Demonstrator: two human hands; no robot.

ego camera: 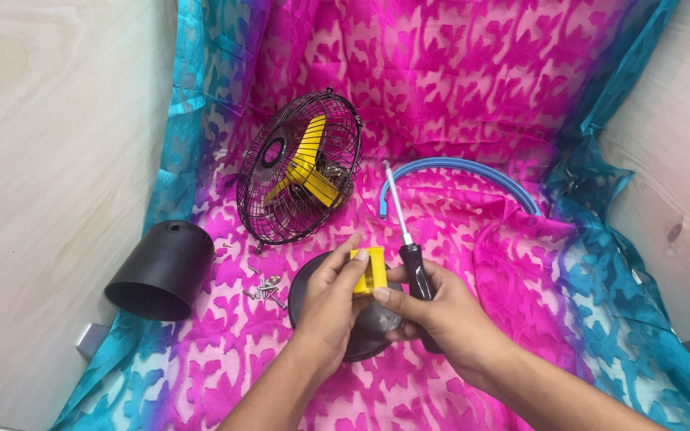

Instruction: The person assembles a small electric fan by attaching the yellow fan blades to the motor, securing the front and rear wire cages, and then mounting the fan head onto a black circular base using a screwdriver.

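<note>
My left hand [331, 307] grips a small yellow plastic block [371, 270] that sits on top of a dark round base [363, 342]. My right hand [441, 313] holds a screwdriver [403, 231] by its black handle, its silver shaft pointing up and away, and its fingertips also touch the yellow block. Behind my hands stands a black wire fan cage [298, 168] with yellow blades [307, 166] inside. Loose screws [265, 287] lie just left of the base.
A black cone-shaped housing [161, 270] lies on its side at the left. A curved blue ring strip [461, 175] rests behind the screwdriver. All sit on a pink and teal patterned cloth [473, 88] over a pale wooden surface [49, 152].
</note>
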